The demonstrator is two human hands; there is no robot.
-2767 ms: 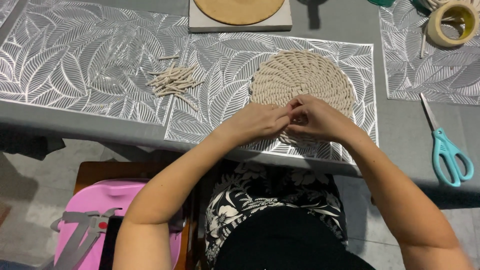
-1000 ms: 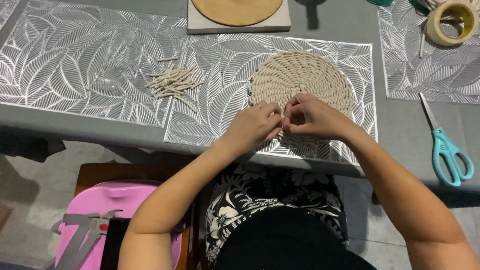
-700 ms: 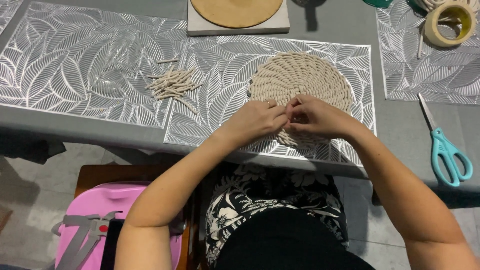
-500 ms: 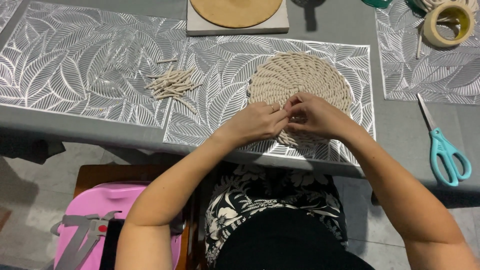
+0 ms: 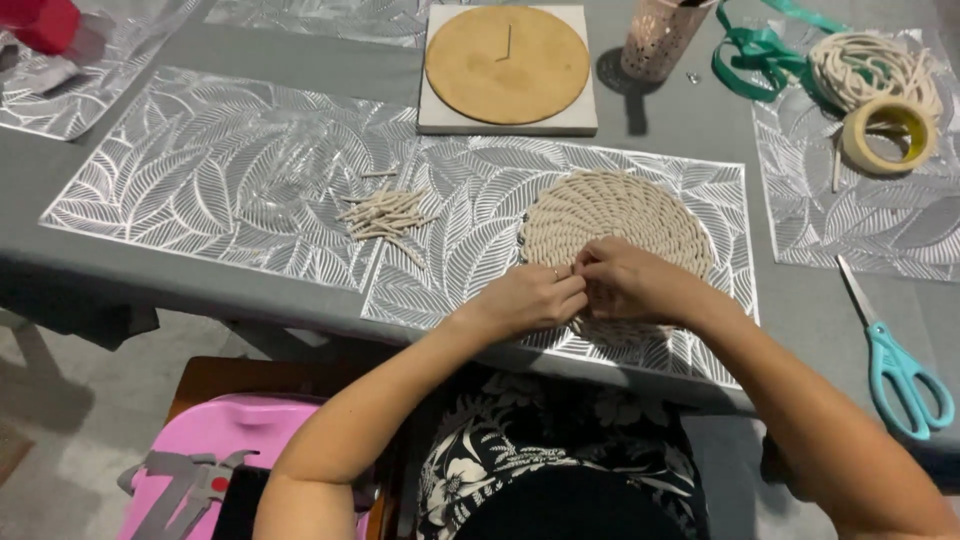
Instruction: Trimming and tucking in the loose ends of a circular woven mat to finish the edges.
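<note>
The coiled rope mat (image 5: pixel 618 225) lies on the silver leaf-patterned placemat (image 5: pixel 470 230) at the table's near edge, and compared with a moment ago it sits in the same place, so the work looks slow and local. Left hand (image 5: pixel 528 298) and right hand (image 5: pixel 628 283) stay pressed together, fingertips pinched on the mat's near rim. Cut rope pieces (image 5: pixel 385 212) lie to the left, scissors (image 5: pixel 895 360) well apart on the right.

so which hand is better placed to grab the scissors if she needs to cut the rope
Right. The right hand rests on the woven rope mat, on the same side as the teal scissors; the left hand would have to cross over.
</note>
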